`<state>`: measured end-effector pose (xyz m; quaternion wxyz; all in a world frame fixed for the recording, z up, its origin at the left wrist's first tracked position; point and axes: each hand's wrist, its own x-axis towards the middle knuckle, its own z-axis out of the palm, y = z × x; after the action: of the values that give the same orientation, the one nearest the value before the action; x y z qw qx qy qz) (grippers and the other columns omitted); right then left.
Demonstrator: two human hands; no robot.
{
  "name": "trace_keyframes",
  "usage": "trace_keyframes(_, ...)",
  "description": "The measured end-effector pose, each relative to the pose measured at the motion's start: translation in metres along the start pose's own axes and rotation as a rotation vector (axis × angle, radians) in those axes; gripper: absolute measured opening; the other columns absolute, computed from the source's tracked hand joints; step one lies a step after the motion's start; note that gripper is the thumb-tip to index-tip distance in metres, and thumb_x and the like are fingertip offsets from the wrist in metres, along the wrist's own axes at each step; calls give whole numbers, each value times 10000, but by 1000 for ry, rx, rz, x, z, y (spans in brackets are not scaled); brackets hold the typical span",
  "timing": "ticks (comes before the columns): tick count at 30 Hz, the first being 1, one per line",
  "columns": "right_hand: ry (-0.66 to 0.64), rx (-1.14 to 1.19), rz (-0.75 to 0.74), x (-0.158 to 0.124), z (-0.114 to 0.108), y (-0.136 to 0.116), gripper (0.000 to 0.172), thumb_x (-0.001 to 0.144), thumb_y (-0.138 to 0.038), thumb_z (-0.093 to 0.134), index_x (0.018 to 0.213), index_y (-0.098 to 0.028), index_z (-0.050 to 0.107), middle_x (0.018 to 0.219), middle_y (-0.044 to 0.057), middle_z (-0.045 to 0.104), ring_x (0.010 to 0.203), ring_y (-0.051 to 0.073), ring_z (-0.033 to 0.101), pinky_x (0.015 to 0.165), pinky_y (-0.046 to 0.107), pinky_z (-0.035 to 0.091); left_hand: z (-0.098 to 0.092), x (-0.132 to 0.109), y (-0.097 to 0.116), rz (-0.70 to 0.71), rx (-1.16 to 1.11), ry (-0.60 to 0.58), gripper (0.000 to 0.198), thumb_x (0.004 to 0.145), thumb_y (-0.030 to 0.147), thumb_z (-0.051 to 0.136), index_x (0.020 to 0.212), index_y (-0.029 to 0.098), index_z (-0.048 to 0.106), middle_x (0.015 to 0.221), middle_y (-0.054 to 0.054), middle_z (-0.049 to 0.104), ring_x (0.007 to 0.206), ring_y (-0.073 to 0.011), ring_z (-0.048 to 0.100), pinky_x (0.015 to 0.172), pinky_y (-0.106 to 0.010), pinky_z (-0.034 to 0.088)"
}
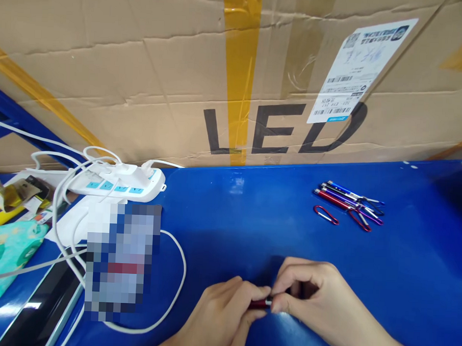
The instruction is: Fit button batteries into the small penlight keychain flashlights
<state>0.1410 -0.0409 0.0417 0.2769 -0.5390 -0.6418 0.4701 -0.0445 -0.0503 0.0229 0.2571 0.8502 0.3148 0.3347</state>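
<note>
My left hand point(221, 310) and my right hand point(310, 294) meet low in the middle of the blue table point(252, 214). Both pinch a small dark red pen-like tube point(259, 303) with a silver end, the left on its body, the right at its tip. Most of the tube is hidden under my fingers. Farther back on the right lies a small pile of similar slim pens point(346, 199) in red, blue and purple with carabiner clips, and a loose red clip point(325, 214) beside them.
A large cardboard box point(235, 76) marked LED with a shipping label point(358, 71) stands along the table's back. A white power strip point(119, 183) with white cables point(176, 288) lies at left, beside a blurred-out object, a dark flat device point(45, 307) and teal packaging point(5, 250).
</note>
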Motion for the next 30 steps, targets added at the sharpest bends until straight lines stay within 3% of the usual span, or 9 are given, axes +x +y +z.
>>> trace_keyframes(9, 0, -66, 22, 1, -1, 0, 130, 655, -268, 743, 545, -228, 686, 542, -21, 597, 465, 93, 493, 432, 198, 366, 0, 3, -2, -33, 25, 22, 117, 921, 152, 428, 961, 165, 537, 694, -36, 680, 534, -141, 610, 487, -211, 481)
trace_keyframes(16, -8, -128, -135, -4, -5, 4, 224, 777, -396, 655, 636, -223, 682, 628, 3, 634, 518, 111, 560, 452, 201, 413, -1, 2, -1, -37, 30, 36, 130, 906, 139, 433, 988, 175, 527, 717, -29, 670, 564, -145, 606, 515, -222, 475)
trace_keyframes(21, 18, -101, -179, -2, -4, -2, 254, 799, -397, 630, 637, -206, 670, 619, 8, 631, 470, 93, 533, 418, 186, 409, 1, -2, -1, -102, -9, 68, 160, 889, 142, 437, 1008, 199, 527, 734, -19, 652, 588, -152, 583, 543, -241, 455)
trace_keyframes(27, 95, -109, -254, -1, -3, -7, 182, 812, -321, 625, 685, -203, 681, 623, 5, 633, 456, 85, 523, 416, 178, 423, -4, 1, 4, -252, -179, 19, 191, 874, 120, 457, 1020, 213, 536, 868, -21, 663, 741, -149, 615, 668, -234, 470)
trace_keyframes(30, 126, -123, -295, -2, -4, -7, 158, 812, -291, 627, 692, -207, 685, 625, 2, 634, 453, 84, 527, 408, 177, 422, -6, 2, 6, -323, -231, 1, 185, 884, 131, 446, 1021, 210, 540, 846, -16, 646, 745, -135, 611, 650, -206, 462)
